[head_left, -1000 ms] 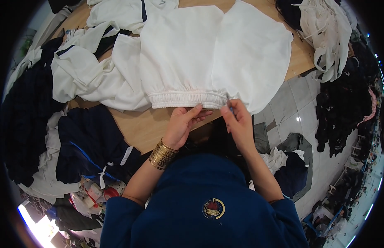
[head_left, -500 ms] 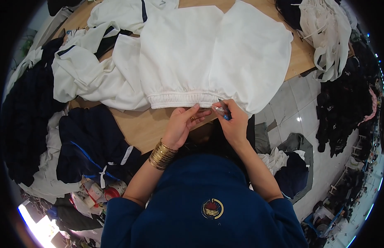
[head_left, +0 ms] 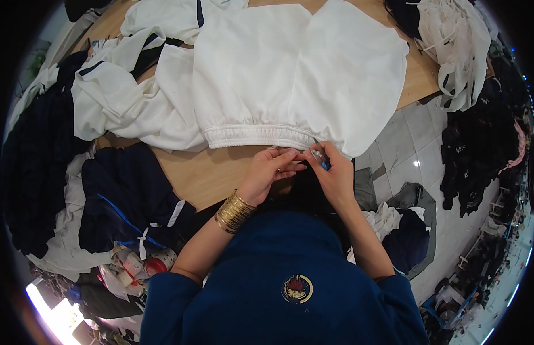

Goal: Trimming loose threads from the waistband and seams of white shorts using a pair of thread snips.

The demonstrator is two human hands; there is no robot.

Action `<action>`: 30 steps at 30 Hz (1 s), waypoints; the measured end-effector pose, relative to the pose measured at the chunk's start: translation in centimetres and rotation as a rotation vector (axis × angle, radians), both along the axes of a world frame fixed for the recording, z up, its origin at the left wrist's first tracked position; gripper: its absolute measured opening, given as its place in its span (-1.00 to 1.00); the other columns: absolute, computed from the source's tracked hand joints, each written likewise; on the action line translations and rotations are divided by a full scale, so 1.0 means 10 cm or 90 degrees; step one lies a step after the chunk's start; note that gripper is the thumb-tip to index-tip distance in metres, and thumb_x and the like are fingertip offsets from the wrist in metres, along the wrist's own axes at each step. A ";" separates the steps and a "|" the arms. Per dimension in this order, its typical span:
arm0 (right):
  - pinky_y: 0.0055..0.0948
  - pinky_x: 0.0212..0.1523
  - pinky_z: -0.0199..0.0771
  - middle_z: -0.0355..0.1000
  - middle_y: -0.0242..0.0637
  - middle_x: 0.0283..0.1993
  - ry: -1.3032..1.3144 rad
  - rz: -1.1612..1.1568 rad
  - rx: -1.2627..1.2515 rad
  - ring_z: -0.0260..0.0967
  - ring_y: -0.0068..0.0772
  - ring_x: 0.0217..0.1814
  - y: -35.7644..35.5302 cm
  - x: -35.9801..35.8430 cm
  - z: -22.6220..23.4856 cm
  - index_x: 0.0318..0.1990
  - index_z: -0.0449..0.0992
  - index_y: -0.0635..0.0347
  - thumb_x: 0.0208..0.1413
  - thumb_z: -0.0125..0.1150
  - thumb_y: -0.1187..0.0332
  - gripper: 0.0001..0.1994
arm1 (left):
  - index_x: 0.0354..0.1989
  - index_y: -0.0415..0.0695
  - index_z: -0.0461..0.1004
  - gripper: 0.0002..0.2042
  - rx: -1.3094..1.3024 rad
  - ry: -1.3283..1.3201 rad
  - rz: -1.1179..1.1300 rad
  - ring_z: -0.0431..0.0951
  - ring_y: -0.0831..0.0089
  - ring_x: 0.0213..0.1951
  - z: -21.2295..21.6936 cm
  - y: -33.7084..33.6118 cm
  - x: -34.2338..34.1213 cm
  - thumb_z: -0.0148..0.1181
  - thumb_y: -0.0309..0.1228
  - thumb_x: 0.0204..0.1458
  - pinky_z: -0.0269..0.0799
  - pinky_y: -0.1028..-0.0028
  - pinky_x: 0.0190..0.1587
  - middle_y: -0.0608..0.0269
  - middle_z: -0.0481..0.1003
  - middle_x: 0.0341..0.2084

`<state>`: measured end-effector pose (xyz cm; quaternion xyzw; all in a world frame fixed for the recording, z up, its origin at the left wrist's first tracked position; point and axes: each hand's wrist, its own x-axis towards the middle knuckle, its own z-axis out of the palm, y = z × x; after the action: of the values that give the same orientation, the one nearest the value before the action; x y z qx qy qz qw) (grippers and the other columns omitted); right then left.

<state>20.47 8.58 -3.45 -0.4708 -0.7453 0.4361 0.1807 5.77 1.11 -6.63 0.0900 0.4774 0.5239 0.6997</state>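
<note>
White shorts (head_left: 249,75) with a gathered elastic waistband lie spread on the table, the waistband towards me. Just below the waistband, my left hand (head_left: 270,172) has its thumb and forefinger pinched together; what is between them is too small to make out. Gold bangles circle that wrist. Close beside it, at the right end of the waistband, my right hand (head_left: 337,175) is closed around small thread snips (head_left: 325,165) with a blue part and a dark pointed tip. The fingers of both hands nearly meet.
More white garments (head_left: 140,109) with navy trim lie bunched at the left of the wooden table (head_left: 192,178). A navy garment (head_left: 120,195) hangs over its near left edge. White strips (head_left: 454,52) are heaped at the far right. Dark clothes (head_left: 474,155) cover part of the tiled floor.
Both hands have shifted a little right and slightly towards me along the waistband edge. The snips moved with my right hand. The shorts have barely moved.
</note>
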 end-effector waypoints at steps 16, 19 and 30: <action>-0.28 -0.36 0.27 0.40 -0.19 -0.46 -0.065 0.111 0.166 0.37 -0.17 -0.42 0.05 0.10 -0.12 -0.21 0.37 0.24 0.03 0.20 0.19 -0.69 | -0.29 -0.13 0.43 -0.86 -0.008 0.021 -0.028 0.57 0.48 -0.30 0.11 -0.11 -0.12 0.02 -0.34 0.12 0.43 0.56 -0.24 0.20 0.53 -0.27; -0.29 -0.35 0.28 0.42 -0.22 -0.46 -0.126 0.155 0.208 0.40 -0.19 -0.39 0.05 0.10 -0.13 -0.23 0.38 0.21 0.05 0.16 0.17 -0.71 | -0.29 -0.13 0.43 -0.87 0.010 0.012 -0.026 0.57 0.50 -0.31 0.13 -0.12 -0.13 0.02 -0.34 0.12 0.43 0.56 -0.24 0.22 0.53 -0.29; -0.31 -0.40 0.25 0.41 -0.25 -0.51 -0.148 0.166 0.274 0.38 -0.23 -0.46 0.06 -0.02 -0.16 -0.32 0.37 0.18 0.09 0.10 0.13 -0.72 | -0.30 -0.15 0.43 -0.88 0.036 0.055 -0.015 0.55 0.56 -0.36 0.14 -0.09 -0.09 0.07 -0.37 0.11 0.40 0.63 -0.30 0.28 0.52 -0.39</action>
<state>20.31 9.14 -5.01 -0.3686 -0.8908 0.2307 0.1320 4.83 0.23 -5.18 0.1378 0.4908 0.5249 0.6816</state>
